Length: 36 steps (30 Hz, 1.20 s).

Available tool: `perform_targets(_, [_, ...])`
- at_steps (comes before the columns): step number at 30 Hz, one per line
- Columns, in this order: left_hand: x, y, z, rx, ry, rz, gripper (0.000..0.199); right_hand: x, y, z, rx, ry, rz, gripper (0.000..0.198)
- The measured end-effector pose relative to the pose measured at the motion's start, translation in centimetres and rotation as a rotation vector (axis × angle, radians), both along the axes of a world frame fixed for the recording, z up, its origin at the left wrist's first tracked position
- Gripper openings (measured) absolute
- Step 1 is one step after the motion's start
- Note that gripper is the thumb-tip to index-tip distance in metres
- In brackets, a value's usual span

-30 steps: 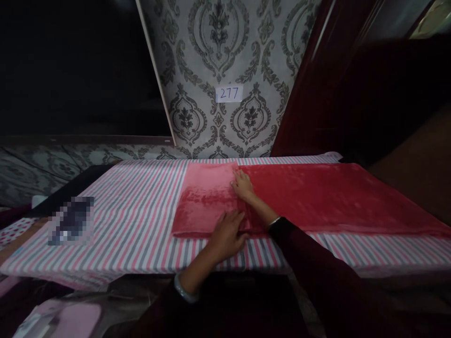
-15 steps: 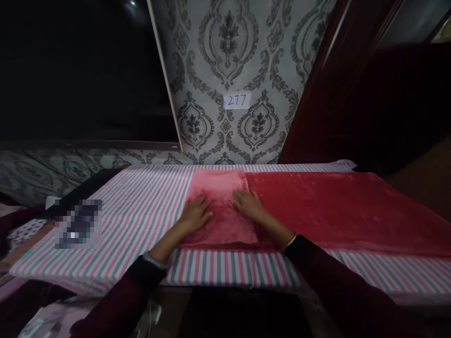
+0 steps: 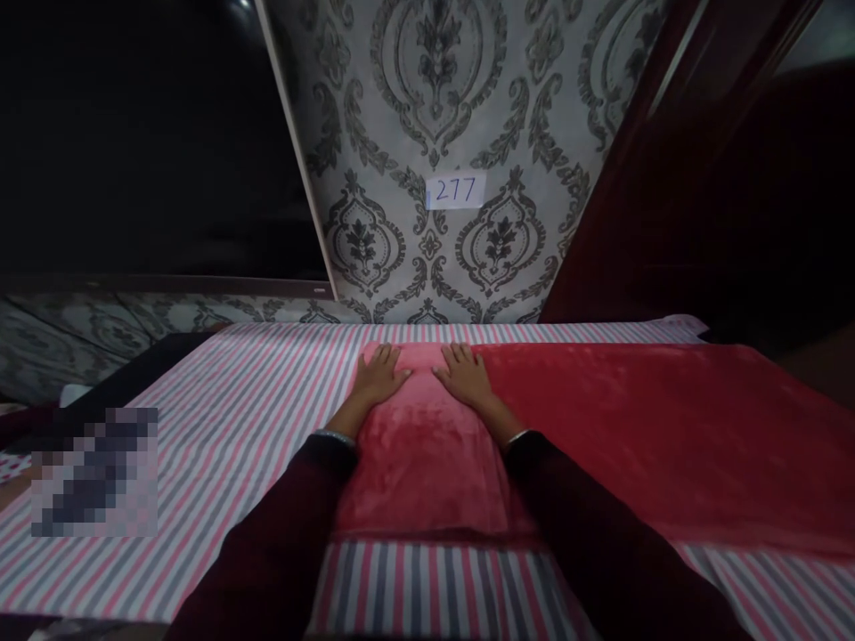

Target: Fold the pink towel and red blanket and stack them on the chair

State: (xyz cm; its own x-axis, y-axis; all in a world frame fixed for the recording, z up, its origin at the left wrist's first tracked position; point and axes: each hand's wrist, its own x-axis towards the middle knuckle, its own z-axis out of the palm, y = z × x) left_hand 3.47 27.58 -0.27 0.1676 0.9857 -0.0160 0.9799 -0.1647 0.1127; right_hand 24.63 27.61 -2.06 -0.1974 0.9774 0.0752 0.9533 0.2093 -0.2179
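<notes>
Pressing one red velvet cloth (image 3: 601, 427) onto the striped worktop (image 3: 254, 418), I lay my left hand (image 3: 380, 374) and right hand (image 3: 466, 374) flat, fingers spread, gripping nothing.

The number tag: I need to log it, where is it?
In the head view, the number tag is stuck on the patterned wallpaper, centre, above the striped cloth.

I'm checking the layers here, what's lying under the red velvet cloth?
The red velvet cloth lies on a striped sheet, visible around it. Both hands, left hand and right hand, press on its folded end. What's beneath the sheet is hidden.
</notes>
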Motion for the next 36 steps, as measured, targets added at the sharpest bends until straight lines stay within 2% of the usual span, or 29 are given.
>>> perform_targets(5, [-0.1,0.3,-0.9,0.022,0.026,-0.018,0.071,0.4,0.3,-0.3,0.001,-0.014,-0.002,0.067])
perform_targets(10, [-0.2,1.0,0.4,-0.060,0.002,-0.036,0.072,1.2,0.1,1.6,-0.127,0.002,0.019,0.065])
perform_targets(13, [-0.9,0.5,1.9,-0.143,-0.073,-0.058,0.066,1.7,-2.2,3.0,-0.223,0.036,0.011,0.065])
perform_targets(15, [-1.2,-1.3,2.7,-0.122,-0.084,-0.067,0.064,1.6,-5.2,3.4,-0.207,0.054,0.042,0.070])
perform_targets(17, [-1.1,-4.3,2.8,-0.051,-0.046,-0.121,0.063,1.5,-9.1,3.1,-0.121,0.059,0.150,0.078])
perform_targets(20, [-0.6,-9.4,1.6,0.047,0.048,-0.237,0.064,1.8,-14.3,1.4,-0.011,0.033,0.331,0.086])
perform_targets(23, [-0.2,-12.5,-0.1,0.116,0.128,-0.232,0.067,3.1,-16.6,-0.6,-0.029,-0.015,0.350,0.083])
perform_targets(26, [-0.1,-13.1,-1.0,0.158,0.153,-0.219,0.067,4.5,-16.7,-1.8,-0.033,-0.025,0.305,0.076])
perform_targets(29, [-0.4,-12.6,-1.0,0.169,0.161,-0.223,0.066,5.6,-16.8,-2.0,-0.021,-0.020,0.281,0.071])
perform_targets(32, [-0.7,-12.1,-0.3,0.131,0.173,-0.218,0.066,6.7,-18.0,-1.9,-0.038,-0.013,0.255,0.068])
perform_targets(36, [-0.1,-11.5,1.3,0.000,0.165,-0.158,0.066,8.9,-19.9,-1.8,-0.058,0.020,0.239,0.066])
